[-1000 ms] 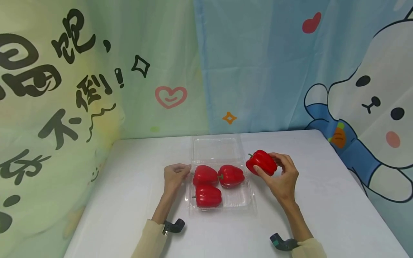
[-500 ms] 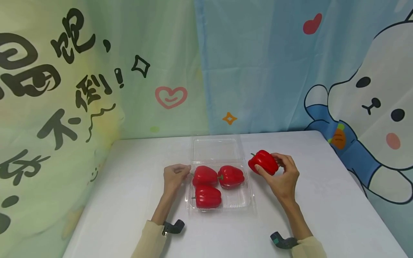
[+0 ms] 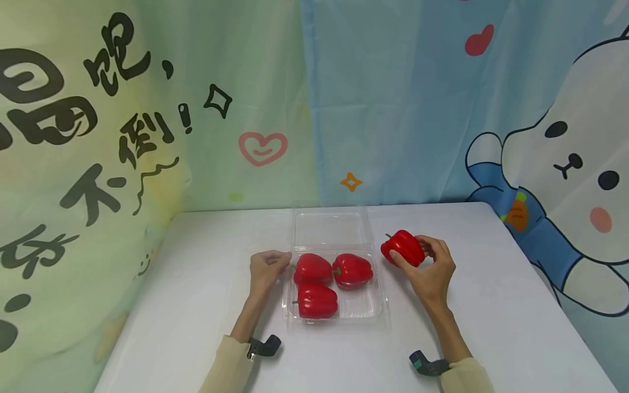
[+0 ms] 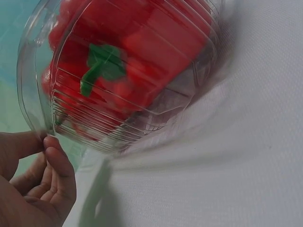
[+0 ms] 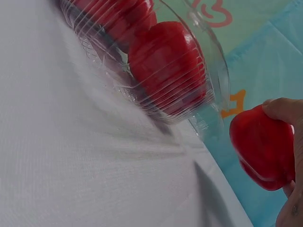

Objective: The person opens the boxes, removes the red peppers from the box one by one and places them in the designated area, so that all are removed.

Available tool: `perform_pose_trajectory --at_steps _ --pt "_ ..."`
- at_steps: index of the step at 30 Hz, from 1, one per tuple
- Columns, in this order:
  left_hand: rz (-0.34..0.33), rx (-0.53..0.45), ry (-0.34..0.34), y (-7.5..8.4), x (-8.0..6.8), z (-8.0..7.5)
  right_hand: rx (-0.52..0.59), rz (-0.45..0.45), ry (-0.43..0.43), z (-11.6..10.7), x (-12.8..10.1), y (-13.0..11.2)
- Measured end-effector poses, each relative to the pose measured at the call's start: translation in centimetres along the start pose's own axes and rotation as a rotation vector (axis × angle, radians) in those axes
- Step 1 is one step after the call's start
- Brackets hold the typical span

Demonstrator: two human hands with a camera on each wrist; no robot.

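Right of frame centre, the right hand (image 3: 432,273) curls its fingers round a red pepper (image 3: 402,247), while the left hand (image 3: 265,269) pinches the clear tray (image 3: 361,311) rim.

The right hand (image 3: 429,270) has moved its red pepper (image 3: 403,248) slightly rightward.

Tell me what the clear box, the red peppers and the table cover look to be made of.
Clear box: thin transparent plastic, glossy, with moulded ribs along its walls. Red pepper in the right hand: very even red with a smooth waxy sheen; it may be real or a plastic replica, the look leaves it open. Table cover: white woven cloth, matte, with fine weave and soft creases showing in the wrist views.
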State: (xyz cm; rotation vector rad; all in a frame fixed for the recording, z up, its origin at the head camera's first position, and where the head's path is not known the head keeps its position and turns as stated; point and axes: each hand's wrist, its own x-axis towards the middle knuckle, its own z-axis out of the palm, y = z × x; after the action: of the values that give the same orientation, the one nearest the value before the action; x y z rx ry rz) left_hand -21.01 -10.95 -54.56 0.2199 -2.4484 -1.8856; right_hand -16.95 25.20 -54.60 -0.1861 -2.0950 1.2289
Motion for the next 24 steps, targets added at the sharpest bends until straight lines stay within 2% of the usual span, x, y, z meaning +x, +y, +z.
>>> perform_pose_trajectory --at_steps 24 --pt "0.005 0.02 0.008 -0.1 -0.2 0.2 -0.028 0.129 0.085 1.3 0.6 1.2"
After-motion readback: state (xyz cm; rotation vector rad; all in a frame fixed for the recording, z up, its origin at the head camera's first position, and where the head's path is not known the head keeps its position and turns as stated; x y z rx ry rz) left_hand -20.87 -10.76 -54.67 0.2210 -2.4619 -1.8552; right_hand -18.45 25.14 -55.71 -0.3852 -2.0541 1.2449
